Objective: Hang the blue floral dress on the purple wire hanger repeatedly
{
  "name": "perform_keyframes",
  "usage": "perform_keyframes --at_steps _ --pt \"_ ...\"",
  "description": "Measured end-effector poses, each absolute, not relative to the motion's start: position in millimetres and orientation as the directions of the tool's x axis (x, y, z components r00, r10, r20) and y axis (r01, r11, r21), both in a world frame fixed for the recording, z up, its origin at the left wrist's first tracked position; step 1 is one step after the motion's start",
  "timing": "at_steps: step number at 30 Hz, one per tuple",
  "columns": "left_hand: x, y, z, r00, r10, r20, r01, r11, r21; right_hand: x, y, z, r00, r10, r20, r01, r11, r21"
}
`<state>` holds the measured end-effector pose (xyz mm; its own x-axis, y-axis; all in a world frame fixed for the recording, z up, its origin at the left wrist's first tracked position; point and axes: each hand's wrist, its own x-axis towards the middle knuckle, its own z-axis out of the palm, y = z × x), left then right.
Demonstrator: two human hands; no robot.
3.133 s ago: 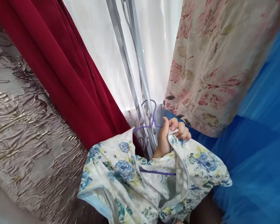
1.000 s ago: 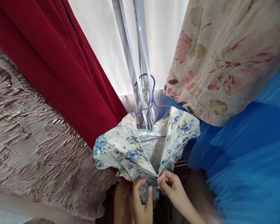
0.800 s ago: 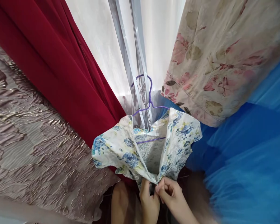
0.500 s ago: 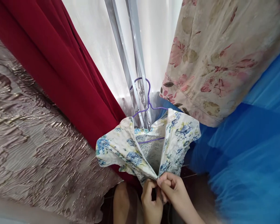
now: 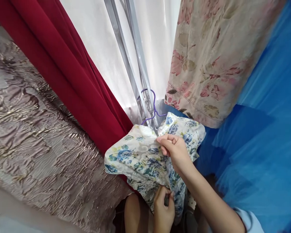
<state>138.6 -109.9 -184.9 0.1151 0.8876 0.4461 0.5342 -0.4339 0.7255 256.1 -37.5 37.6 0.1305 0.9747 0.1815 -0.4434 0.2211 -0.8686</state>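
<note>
Blue-flowered garment (image 5: 138,157) is pinched in 2 hands (image 5: 176,150) (image 5: 163,207), right higher.

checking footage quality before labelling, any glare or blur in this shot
Head view: white cloth is brightest, with little detail; head view: crinkled brocade shows small glints; head view: blue fabric at right looks soft; head view: blue-flowered garment shows its print fairly clearly.

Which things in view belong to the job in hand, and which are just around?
In the job: blue-flowered garment, purple hanger, left hand, right hand.
Just around: red fabric, pink-flowered fabric, blue fabric, textured fabric, grey metal poles, white cloth.
</note>
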Motion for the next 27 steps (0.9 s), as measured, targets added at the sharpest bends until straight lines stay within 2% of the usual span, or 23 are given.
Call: perform_keyframes --at_steps 5,8,10,12,15,17,20,22,27 --pt "136 -113 -198 0.164 0.899 0.406 0.561 -0.424 0.712 266 -33 54 0.149 0.955 0.256 -0.389 0.295 -0.873" --pt "129 -111 -185 0.159 0.890 0.427 0.571 -0.436 0.696 271 -37 56 0.114 0.951 0.287 -0.344 0.309 -0.887" --pt "123 -106 -157 0.137 0.853 0.503 0.561 -0.486 0.671 273 -40 56 0.109 0.951 0.291 -0.326 0.311 -0.893" --pt "117 -97 -113 0.110 0.766 0.633 0.543 -0.580 0.608 275 -42 55 0.114 0.948 0.298 -0.318 0.319 -0.893" --pt "115 -73 -34 0.069 0.538 0.840 0.504 -0.746 0.436 277 -44 54 0.108 0.941 0.321 -0.312 0.339 -0.888" --pt "117 -53 14 0.088 0.498 0.862 0.541 -0.751 0.379 279 -44 55 0.097 0.938 0.334 -0.302 0.347 -0.888" --pt "126 -26 59 0.299 0.467 0.832 0.543 -0.801 0.254 280 -45 56 0.089 0.932 0.351 -0.286 0.362 -0.887" --pt "132 -16 73 0.368 0.439 0.820 0.538 -0.819 0.197 279 -43 54 0.101 0.926 0.362 -0.289 0.376 -0.880" --pt "138 -17 84 0.283 0.372 0.884 0.602 -0.786 0.138 273 -34 40 0.092 0.921 0.379 -0.375 0.385 -0.843"
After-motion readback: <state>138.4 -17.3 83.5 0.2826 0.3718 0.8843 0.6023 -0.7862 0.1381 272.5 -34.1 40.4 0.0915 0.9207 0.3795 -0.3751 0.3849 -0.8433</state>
